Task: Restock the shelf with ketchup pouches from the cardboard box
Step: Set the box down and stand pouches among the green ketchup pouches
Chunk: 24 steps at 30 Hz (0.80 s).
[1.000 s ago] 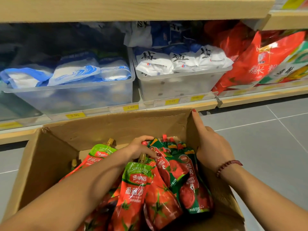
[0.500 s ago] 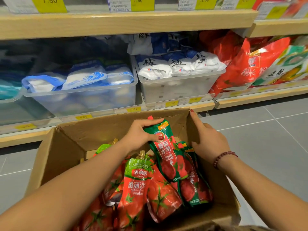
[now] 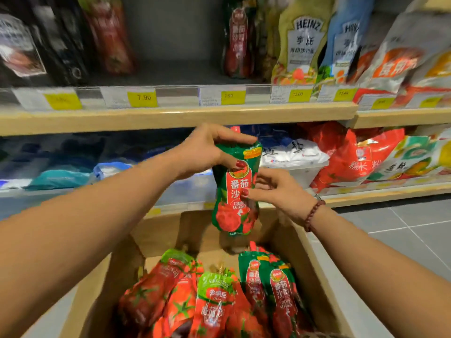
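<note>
Along the middle of the frame runs a row of yellow price tags [image 3: 142, 98], two of them reading 7.90 and two reading 12.00. At upper right stand two Heinz pouches [image 3: 301, 45] side by side, with orange-and-white bags [image 3: 400, 59] further right, while dark bags [image 3: 36, 42] fill the upper left, blurred. Lower down, at mid left, lie blue and teal packets [image 3: 63, 176], white bags [image 3: 292, 152] sit in a clear bin [image 3: 306, 173] right of centre, red bags [image 3: 351, 159] lean at mid right, and grey floor tiles [image 3: 402, 223] show at lower right.
</note>
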Each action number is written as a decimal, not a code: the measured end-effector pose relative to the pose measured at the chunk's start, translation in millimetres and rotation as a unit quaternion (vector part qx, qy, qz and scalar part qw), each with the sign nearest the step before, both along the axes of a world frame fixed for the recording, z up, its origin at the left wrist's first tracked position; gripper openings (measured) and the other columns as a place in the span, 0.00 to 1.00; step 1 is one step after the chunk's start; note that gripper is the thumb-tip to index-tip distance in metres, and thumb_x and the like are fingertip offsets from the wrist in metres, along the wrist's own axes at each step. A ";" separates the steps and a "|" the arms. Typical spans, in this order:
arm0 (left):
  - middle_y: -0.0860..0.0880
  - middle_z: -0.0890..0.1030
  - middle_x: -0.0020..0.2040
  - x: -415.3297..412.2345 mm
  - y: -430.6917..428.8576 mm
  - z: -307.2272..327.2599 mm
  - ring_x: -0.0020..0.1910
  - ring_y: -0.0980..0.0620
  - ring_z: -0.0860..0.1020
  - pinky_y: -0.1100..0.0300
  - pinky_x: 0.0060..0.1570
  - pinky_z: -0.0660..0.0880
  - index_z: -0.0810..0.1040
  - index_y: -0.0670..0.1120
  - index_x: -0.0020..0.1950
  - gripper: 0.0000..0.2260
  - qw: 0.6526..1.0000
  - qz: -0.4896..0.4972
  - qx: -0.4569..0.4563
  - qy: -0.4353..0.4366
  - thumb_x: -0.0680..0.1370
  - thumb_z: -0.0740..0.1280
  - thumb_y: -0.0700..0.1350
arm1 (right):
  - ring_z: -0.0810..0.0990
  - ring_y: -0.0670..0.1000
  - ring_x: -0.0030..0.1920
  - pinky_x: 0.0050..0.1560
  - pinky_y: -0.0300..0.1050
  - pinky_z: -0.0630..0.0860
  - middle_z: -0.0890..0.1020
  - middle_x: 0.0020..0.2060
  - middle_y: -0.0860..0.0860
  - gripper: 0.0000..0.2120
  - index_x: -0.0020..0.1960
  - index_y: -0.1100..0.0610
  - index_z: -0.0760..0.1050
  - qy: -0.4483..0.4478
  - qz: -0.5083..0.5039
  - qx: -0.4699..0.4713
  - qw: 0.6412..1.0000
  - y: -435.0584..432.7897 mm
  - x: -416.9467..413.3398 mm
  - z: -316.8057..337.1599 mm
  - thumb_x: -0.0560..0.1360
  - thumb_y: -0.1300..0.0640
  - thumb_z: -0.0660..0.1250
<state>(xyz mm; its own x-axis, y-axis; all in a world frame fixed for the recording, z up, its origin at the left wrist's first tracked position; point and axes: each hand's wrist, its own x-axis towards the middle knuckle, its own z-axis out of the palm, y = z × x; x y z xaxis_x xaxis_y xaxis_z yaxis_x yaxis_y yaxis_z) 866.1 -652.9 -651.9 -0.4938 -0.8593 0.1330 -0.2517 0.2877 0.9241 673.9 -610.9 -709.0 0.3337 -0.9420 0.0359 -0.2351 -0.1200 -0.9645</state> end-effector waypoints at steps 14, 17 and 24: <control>0.57 0.84 0.51 27.2 -45.2 124.7 0.53 0.57 0.80 0.66 0.46 0.77 0.78 0.57 0.59 0.25 0.987 0.016 -0.120 0.103 0.70 0.71 0.33 | 0.82 0.42 0.38 0.35 0.34 0.77 0.84 0.37 0.47 0.08 0.44 0.57 0.80 -0.072 -0.057 -0.124 0.988 -69.6 27.2 128.9 0.69 0.68 0.70; 0.52 0.84 0.52 45.2 -56.1 120.8 0.57 0.57 0.79 0.64 0.57 0.74 0.69 0.60 0.66 0.25 0.975 0.079 -0.130 0.163 0.75 0.68 0.39 | 0.82 0.39 0.35 0.31 0.30 0.74 0.84 0.33 0.44 0.05 0.43 0.57 0.80 -0.071 -0.085 -0.167 0.980 -84.4 20.0 154.0 0.69 0.65 0.71; 0.58 0.82 0.40 60.2 -84.1 69.1 0.43 0.56 0.79 0.59 0.40 0.75 0.82 0.56 0.50 0.09 0.908 0.311 -0.170 -0.225 0.74 0.67 0.57 | 0.82 0.49 0.46 0.47 0.45 0.80 0.84 0.44 0.53 0.09 0.49 0.60 0.80 0.026 -0.125 -0.331 0.935 -121.6 13.0 191.1 0.70 0.63 0.72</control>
